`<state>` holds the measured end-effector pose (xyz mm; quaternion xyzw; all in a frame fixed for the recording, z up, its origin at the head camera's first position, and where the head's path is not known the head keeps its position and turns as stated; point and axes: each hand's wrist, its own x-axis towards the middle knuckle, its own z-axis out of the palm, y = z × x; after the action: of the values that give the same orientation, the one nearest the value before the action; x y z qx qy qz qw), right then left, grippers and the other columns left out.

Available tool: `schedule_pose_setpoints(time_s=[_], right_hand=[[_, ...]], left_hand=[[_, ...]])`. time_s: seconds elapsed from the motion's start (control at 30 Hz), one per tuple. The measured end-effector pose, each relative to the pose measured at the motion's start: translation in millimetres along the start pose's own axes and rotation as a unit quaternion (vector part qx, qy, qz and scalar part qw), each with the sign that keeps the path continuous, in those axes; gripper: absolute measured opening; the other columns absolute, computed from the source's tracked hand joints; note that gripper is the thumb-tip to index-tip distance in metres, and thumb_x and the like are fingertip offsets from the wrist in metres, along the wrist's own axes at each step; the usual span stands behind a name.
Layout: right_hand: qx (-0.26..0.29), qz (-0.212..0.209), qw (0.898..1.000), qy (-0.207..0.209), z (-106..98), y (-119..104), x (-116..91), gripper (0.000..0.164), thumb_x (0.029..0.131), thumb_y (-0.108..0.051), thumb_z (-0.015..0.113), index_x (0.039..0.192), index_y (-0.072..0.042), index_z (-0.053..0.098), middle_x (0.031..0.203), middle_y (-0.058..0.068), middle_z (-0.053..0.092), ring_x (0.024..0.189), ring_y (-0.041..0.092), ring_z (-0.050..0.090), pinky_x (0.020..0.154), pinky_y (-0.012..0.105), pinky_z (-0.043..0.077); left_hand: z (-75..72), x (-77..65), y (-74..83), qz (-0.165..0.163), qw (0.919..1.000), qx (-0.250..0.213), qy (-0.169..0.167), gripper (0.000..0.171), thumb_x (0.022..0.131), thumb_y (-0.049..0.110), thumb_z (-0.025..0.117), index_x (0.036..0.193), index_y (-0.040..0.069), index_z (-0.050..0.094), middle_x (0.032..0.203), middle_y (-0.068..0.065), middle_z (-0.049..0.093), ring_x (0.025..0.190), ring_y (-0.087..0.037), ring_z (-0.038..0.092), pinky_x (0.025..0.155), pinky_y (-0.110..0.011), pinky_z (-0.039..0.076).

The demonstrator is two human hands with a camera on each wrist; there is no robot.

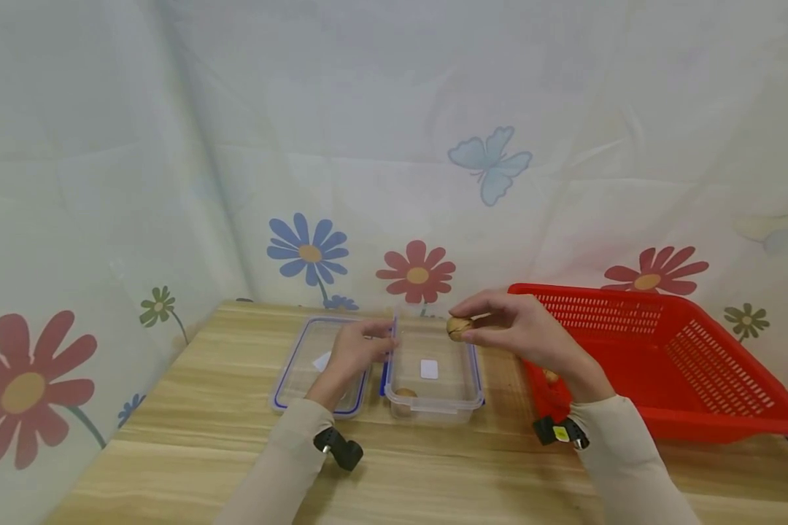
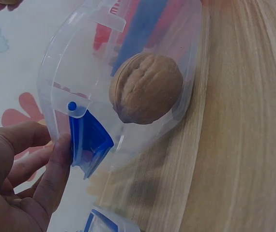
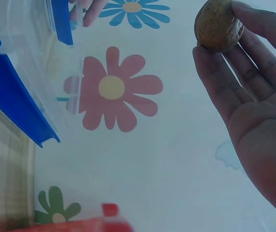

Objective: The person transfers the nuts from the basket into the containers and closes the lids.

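My right hand [image 1: 522,332] pinches a walnut [image 1: 458,328] between thumb and fingertips, raised over the right back part of a clear plastic box [image 1: 469,410]. In the right wrist view this walnut [image 3: 217,26] shows its brown ridged shell. With thumb and fingers, my left hand [image 1: 356,355] holds the box's left wall at the rim, beside a blue clip [image 2: 90,142] that hangs down. Inside the box, another walnut [image 2: 147,88] lies at the near left corner. A white label [image 1: 429,370] shows on the box's bottom.
Left of the box lies its clear lid [image 1: 292,379] with a blue seal, partly behind my left hand. A red basket [image 1: 689,423] stands at the right, with a walnut [image 1: 550,375] near its left side. Behind the wooden table [image 1: 171,437] hangs a flowered curtain [image 1: 368,109].
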<state>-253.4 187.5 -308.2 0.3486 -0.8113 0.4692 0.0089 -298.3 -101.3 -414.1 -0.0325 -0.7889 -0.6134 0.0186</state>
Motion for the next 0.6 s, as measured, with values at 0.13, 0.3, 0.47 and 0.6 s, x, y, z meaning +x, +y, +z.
schedule_pose_setpoints(time_s=[0.13, 0.3, 0.47, 0.6], right_hand=[[0.017, -0.007, 1.0, -0.011, 9.2, 5.3, 1.9, 0.033, 0.095, -0.01, 0.081, 0.128, -0.012, 0.076, 0.126, 0.003, 0.072, 0.113, 0.028, 0.071, 0.094, 0.034, 0.063], [0.009, -0.03, 0.999, -0.02, 16.4, 12.1, 5.2, 0.035, 0.094, -0.005, 0.081, 0.128, -0.005, 0.074, 0.124, 0.006, 0.074, 0.109, 0.027, 0.072, 0.094, 0.033, 0.063], [0.001, -0.024, 0.999, -0.038, 22.3, 17.5, 7.3, 0.033, 0.095, -0.008, 0.081, 0.128, -0.009, 0.075, 0.122, 0.003, 0.075, 0.107, 0.022, 0.072, 0.096, 0.034, 0.062], [-0.001, -0.001, 0.998, -0.056, 27.6, 22.7, 7.0, 0.033, 0.096, -0.014, 0.081, 0.128, -0.01, 0.075, 0.121, 0.002, 0.075, 0.106, 0.022, 0.071, 0.097, 0.033, 0.061]], left_hand=[[-0.1, -0.1, 0.4, -0.002, 1.0, 0.002, 0.0, 0.041, 0.094, 0.004, 0.079, 0.134, 0.0, 0.071, 0.115, -0.017, 0.074, 0.086, -0.027, 0.078, 0.079, -0.034, 0.067], [0.0, -0.1, 0.8, 0.001, 1.0, 0.004, -0.002, 0.041, 0.094, 0.004, 0.079, 0.134, 0.001, 0.071, 0.116, -0.016, 0.073, 0.087, -0.027, 0.077, 0.079, -0.034, 0.067], [0.3, 0.5, 0.6, 0.0, 1.0, 0.002, 0.0, 0.041, 0.094, 0.005, 0.079, 0.134, 0.001, 0.071, 0.117, -0.017, 0.073, 0.089, -0.028, 0.077, 0.079, -0.034, 0.067], [0.8, 0.3, -0.1, 0.001, 1.0, 0.005, 0.0, 0.041, 0.095, 0.006, 0.079, 0.134, 0.002, 0.072, 0.118, -0.017, 0.073, 0.089, -0.028, 0.078, 0.08, -0.035, 0.067]])
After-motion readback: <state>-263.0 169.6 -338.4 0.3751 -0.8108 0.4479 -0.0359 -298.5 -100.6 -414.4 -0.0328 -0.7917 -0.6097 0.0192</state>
